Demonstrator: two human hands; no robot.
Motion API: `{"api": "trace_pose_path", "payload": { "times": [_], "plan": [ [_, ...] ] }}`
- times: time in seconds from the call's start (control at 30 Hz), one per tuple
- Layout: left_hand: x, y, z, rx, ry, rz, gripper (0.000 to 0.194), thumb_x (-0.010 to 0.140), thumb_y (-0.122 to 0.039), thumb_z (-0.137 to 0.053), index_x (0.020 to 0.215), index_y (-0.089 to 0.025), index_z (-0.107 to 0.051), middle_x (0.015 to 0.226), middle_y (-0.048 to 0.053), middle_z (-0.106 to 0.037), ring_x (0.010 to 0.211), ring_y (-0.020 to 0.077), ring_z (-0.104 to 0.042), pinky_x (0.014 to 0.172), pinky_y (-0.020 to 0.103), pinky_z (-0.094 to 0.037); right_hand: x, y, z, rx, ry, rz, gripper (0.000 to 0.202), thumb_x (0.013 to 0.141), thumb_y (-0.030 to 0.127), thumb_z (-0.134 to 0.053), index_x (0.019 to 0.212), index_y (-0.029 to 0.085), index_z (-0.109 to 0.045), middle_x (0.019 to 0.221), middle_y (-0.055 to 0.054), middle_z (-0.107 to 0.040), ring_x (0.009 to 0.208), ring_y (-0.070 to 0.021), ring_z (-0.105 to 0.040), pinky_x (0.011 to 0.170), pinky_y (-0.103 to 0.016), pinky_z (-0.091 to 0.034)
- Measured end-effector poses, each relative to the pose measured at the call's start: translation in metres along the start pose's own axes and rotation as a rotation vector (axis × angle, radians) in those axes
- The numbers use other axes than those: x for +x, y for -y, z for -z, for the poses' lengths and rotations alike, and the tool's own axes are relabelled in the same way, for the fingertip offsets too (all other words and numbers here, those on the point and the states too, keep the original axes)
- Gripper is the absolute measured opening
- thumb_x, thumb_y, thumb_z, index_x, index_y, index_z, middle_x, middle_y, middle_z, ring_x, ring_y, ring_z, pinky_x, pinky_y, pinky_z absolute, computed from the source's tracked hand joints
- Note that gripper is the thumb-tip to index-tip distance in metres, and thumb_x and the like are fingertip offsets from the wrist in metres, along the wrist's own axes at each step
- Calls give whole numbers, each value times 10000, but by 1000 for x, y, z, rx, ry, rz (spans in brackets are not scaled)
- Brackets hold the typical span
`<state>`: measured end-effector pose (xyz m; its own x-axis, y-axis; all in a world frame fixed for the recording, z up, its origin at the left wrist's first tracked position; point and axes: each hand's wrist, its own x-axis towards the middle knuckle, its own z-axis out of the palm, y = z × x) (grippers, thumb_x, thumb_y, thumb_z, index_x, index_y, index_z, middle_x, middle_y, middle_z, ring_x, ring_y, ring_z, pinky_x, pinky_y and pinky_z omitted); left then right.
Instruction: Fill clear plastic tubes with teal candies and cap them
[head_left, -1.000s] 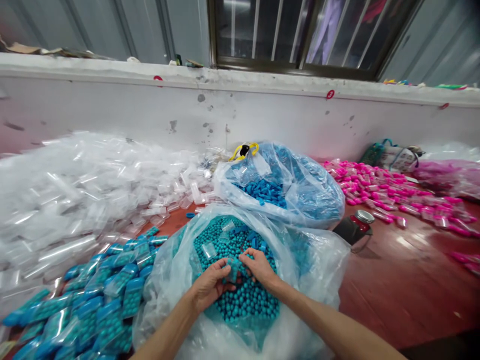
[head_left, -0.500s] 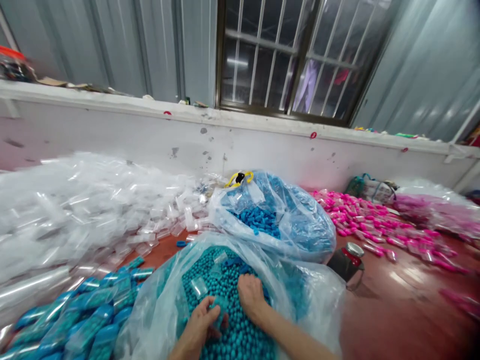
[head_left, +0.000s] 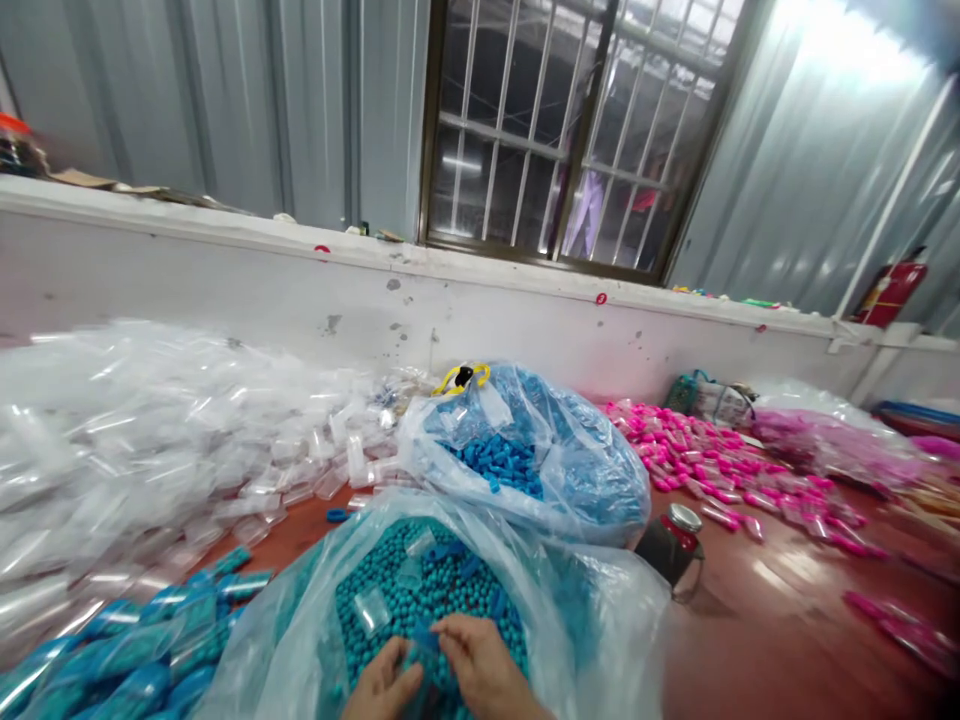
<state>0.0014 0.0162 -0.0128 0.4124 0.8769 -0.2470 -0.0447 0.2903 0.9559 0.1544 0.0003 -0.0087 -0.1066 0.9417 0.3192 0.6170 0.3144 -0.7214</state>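
My left hand (head_left: 384, 682) is closed around a small clear plastic container (head_left: 417, 664) with teal beads in it, low over the open bag. My right hand (head_left: 484, 662) pinches a blue cap (head_left: 426, 639) at the container's top; whether the cap is seated I cannot tell. Beneath both hands, teal beads (head_left: 390, 560) fill a clear plastic bag (head_left: 300, 620). An empty clear container (head_left: 371, 610) lies on the beads, and some blue caps (head_left: 471, 567) rest there too.
Behind stands another bag (head_left: 592, 470) of blue caps. Filled blue-capped containers (head_left: 135, 650) are piled at left, below a heap of clear empty containers (head_left: 187, 430). Pink-capped containers (head_left: 705, 455) lie at right, near a dark jar (head_left: 671, 545) with a metal lid.
My right hand has come from the caps on the beads to my left hand, bringing a blue cap to the container. The view has shifted slightly.
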Motion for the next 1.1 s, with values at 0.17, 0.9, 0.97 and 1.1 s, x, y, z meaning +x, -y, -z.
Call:
{"api": "trace_pose_path", "payload": {
  "times": [0.17, 0.9, 0.97, 1.1],
  "plan": [
    [-22, -20, -21, -22, 44, 67, 654, 565, -635, -622, 999, -189, -422, 701, -11, -589, 464, 132, -573, 368, 189, -339, -5, 24, 32, 122, -38, -85, 405, 766, 147, -499, 1167, 199, -524, 950, -43, -639, 882, -177, -581, 840, -332, -441],
    [-46, -18, -40, -309, -83, 83, 658, 642, -505, -627, 1152, -156, -400, 476, -70, -514, 291, 46, -366, 300, 154, -184, -29, 37, 35, -19, 20, 331, 332, 859, 104, -370, 1077, 210, -597, 897, -77, -625, 842, -175, -558, 741, -315, -494],
    [-47, -21, -38, -246, -73, 69, 619, 657, -496, -616, 1136, -157, -419, 456, -78, -497, 281, 46, -358, 294, 156, -186, -28, 41, 37, 27, 35, 284, 321, 854, 110, -385, 1079, 214, -590, 890, -64, -623, 838, -168, -562, 747, -305, -489],
    [-48, -27, -33, -123, -71, 37, 564, 679, -464, -620, 1129, -166, -455, 473, -74, -503, 289, 51, -404, 301, 161, -211, -24, 45, 39, 112, 87, 178, 300, 847, 133, -415, 1077, 220, -585, 891, -49, -604, 823, -150, -570, 744, -282, -490]
  ]
}}
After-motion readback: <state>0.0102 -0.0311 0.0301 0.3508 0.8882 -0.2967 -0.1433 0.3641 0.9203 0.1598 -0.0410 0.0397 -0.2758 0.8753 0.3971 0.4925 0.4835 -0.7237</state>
